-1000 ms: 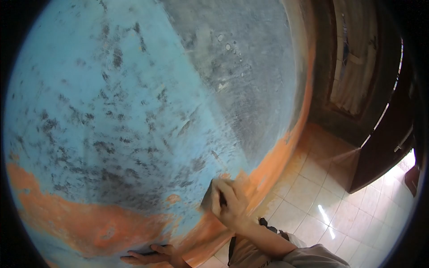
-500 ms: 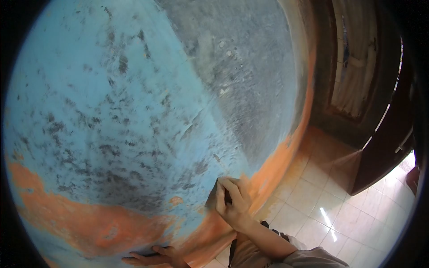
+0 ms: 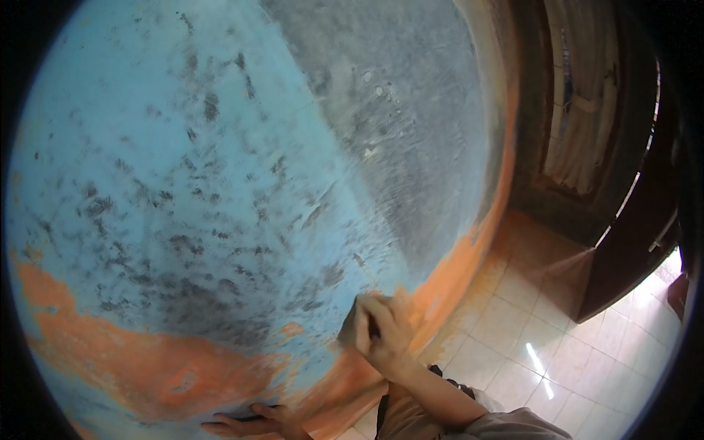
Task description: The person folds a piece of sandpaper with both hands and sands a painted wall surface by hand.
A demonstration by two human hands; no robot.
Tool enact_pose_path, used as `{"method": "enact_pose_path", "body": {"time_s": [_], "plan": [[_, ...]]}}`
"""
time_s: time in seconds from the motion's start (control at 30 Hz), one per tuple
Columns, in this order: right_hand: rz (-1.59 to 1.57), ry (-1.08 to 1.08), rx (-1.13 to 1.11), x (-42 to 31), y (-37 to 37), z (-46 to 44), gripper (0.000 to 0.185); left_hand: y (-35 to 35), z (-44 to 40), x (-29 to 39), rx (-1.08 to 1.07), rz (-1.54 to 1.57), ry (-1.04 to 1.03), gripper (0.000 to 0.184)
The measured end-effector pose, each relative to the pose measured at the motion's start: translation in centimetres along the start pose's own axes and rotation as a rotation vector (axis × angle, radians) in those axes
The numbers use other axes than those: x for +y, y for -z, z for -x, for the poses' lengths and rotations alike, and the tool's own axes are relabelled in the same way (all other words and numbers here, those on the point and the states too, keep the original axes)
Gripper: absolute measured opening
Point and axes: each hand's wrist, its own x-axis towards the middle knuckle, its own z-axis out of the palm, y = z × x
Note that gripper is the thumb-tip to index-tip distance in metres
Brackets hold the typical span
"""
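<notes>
My right hand point(image 3: 383, 334) is closed and pressed up to a painted wall point(image 3: 242, 183). A thin dark flat piece point(image 3: 347, 327) sticks out on the left of its fingers, touching the blue paint; its exact kind is hard to make out. Low on the same surface, my left hand point(image 3: 257, 424) rests with fingers stretched out over the orange and blue paint, partly cut off by the bottom of the view. The wall carries worn blue paint with dark scuffs, a grey area point(image 3: 411, 125) at upper right and an orange band point(image 3: 147, 367) below.
Pale floor tiles point(image 3: 506, 345) lie at lower right, with a bright reflection on them. A dark brown door or panel point(image 3: 623, 249) stands on the right, near a framed recess with a light curtain-like cloth point(image 3: 587, 103). My clothing point(image 3: 506, 425) shows at the bottom.
The wall has shifted slightly down and right in view. My right hand, a little blurred, has tilted slightly with the dark piece still in it. The left hand stays almost in place.
</notes>
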Motion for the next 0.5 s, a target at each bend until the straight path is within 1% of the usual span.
{"method": "enact_pose_path", "body": {"time_s": [0.07,0.13,0.17,0.23,0.27,0.3,0.37,0.43,0.5], "plan": [[-0.007,0.034,-0.023,-0.3,0.0,0.3,0.028,0.2,0.1,-0.2,0.011,0.041,0.041,0.062],[-0.019,0.079,-0.065,-0.7,-0.1,1.1,0.026,0.6,-0.5,0.1,-0.015,-0.052,-0.039,0.062],[-0.015,0.082,-0.062,-0.4,0.0,0.9,0.026,0.6,-0.6,0.3,-0.014,-0.046,-0.037,0.062],[0.025,0.074,-0.006,-0.1,0.1,0.2,0.027,0.9,-0.6,0.2,-0.043,-0.038,-0.005,0.063],[-0.013,0.025,0.047,-0.2,0.0,-0.4,0.027,0.7,-0.5,0.1,-0.043,-0.039,-0.009,0.063],[-0.014,0.024,0.046,-0.2,-0.1,0.0,0.027,0.4,-0.4,-0.1,-0.014,0.004,-0.012,0.063],[-0.006,0.089,-0.033,-0.3,-0.2,0.9,0.027,0.3,-0.2,-0.1,0.016,0.049,-0.012,0.063],[0.017,0.104,-0.065,-0.6,0.2,0.8,0.027,0.7,0.1,0.0,-0.054,-0.126,-0.012,0.063],[0.005,0.063,0.004,0.0,0.2,-0.2,0.028,0.8,0.1,-0.2,-0.065,-0.129,0.001,0.063]]}}
